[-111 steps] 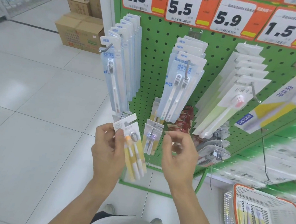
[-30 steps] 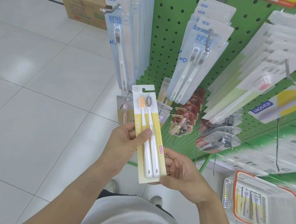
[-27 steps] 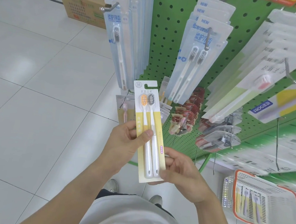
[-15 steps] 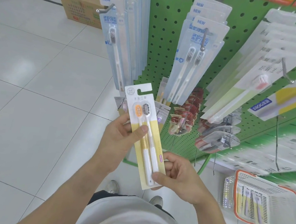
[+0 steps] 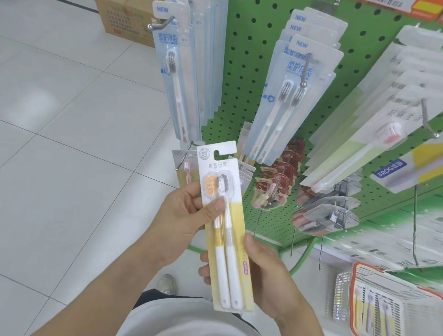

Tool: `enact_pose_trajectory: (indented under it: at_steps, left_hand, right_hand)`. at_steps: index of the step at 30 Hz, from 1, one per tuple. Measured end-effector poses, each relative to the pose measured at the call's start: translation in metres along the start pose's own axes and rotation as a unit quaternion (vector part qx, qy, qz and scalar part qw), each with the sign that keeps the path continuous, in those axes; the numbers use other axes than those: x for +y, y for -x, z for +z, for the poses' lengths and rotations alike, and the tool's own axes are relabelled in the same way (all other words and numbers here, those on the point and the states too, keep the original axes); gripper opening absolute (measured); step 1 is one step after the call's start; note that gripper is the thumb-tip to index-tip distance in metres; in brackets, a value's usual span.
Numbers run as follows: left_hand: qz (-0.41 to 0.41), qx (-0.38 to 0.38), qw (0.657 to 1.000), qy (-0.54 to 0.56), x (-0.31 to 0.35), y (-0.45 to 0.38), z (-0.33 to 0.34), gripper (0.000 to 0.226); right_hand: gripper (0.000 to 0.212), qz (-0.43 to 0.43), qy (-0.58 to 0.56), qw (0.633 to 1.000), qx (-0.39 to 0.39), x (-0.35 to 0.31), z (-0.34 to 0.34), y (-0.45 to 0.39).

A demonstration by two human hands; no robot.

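From the head camera we see a yellow-and-white toothbrush pack (image 5: pixel 228 239) held upright, slightly tilted, in front of the lower part of the green pegboard (image 5: pixel 250 61) and clear of its hooks. The left hand (image 5: pixel 182 218) grips the pack's upper half, with the thumb pressed on the front just under the two brush heads and the fingers behind. The right hand (image 5: pixel 266 276) grasps the lower half, thumb along the right edge and fingertips wrapped round the back. Below the pegboard, to its right, we see an orange-rimmed basket (image 5: pixel 402 310) holding more packs. Left of the pegboard a cardboard box (image 5: pixel 124 12) stands on the floor.
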State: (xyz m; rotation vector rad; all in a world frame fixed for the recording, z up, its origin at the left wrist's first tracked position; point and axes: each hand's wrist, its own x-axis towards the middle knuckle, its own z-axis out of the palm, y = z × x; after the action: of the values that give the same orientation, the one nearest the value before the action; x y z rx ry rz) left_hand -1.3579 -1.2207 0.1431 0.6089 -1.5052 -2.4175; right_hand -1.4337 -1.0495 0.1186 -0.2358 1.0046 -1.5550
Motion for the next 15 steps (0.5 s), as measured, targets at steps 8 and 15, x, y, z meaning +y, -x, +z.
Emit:
enact_pose_trajectory:
  at_steps: [8,15]
  left_hand:
    - [0.000,0.083,0.996,-0.040,0.006,-0.004,0.012,0.047]
    - [0.003,0.083,0.992,-0.094,-0.001,-0.004,0.007,0.038]
  right_hand:
    - [0.042,-0.064,0.164,0.966,0.187,0.002,0.009,-0.008]
    - [0.029,-0.093,0.418,0.864,0.263,-0.004,0.002,0.000]
